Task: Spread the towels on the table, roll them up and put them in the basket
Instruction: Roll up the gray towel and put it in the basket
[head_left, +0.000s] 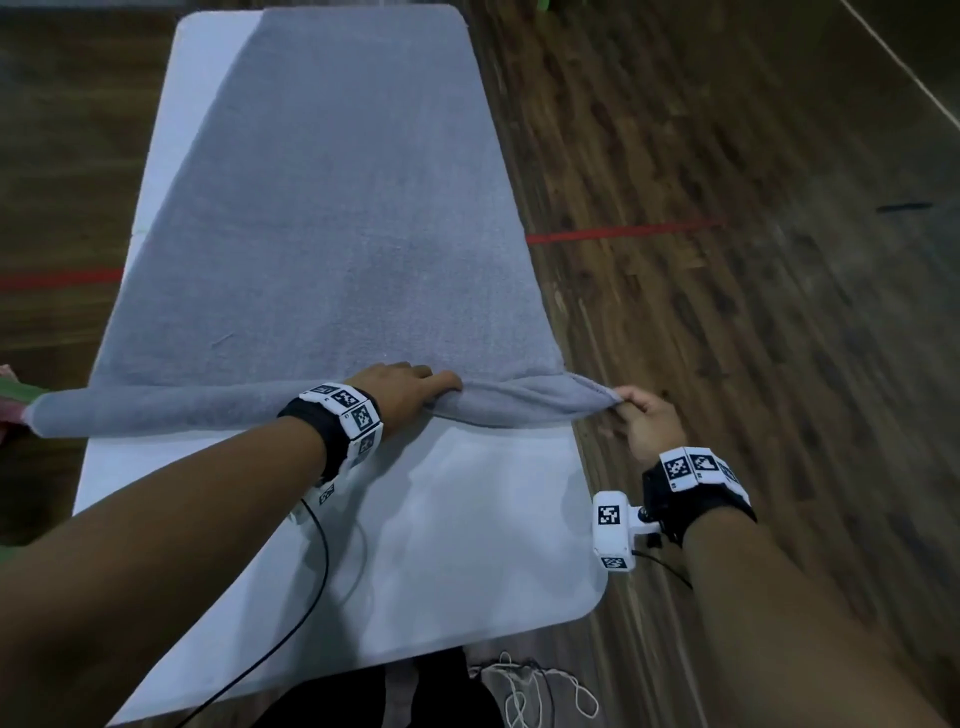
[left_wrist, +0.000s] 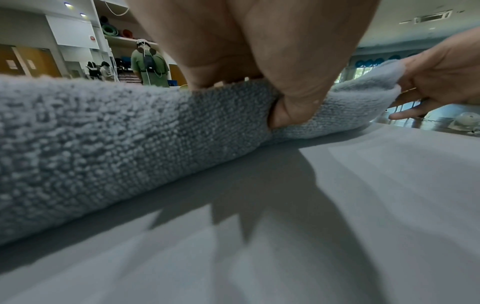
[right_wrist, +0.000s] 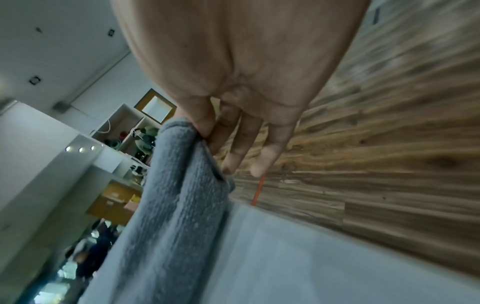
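A grey towel (head_left: 332, 234) lies spread along the white table (head_left: 467, 545). Its near edge is rolled into a long tube (head_left: 182, 410) that runs across the table. My left hand (head_left: 431, 387) grips the tube right of its middle, fingers over the top and thumb (left_wrist: 293, 107) pressed into the near side of the roll (left_wrist: 130, 133). My right hand (head_left: 631, 402) pinches the tube's right end just past the table's right edge, lifted slightly. In the right wrist view thumb and forefinger (right_wrist: 205, 125) hold the towel's corner (right_wrist: 176, 195). No basket is in view.
Wooden floor with a red tape line (head_left: 623, 231) surrounds the table. A pink and green cloth (head_left: 13, 395) shows at the left edge beside the roll's end. A black cable (head_left: 317, 571) crosses the near table. A person in green (left_wrist: 149, 65) stands far off.
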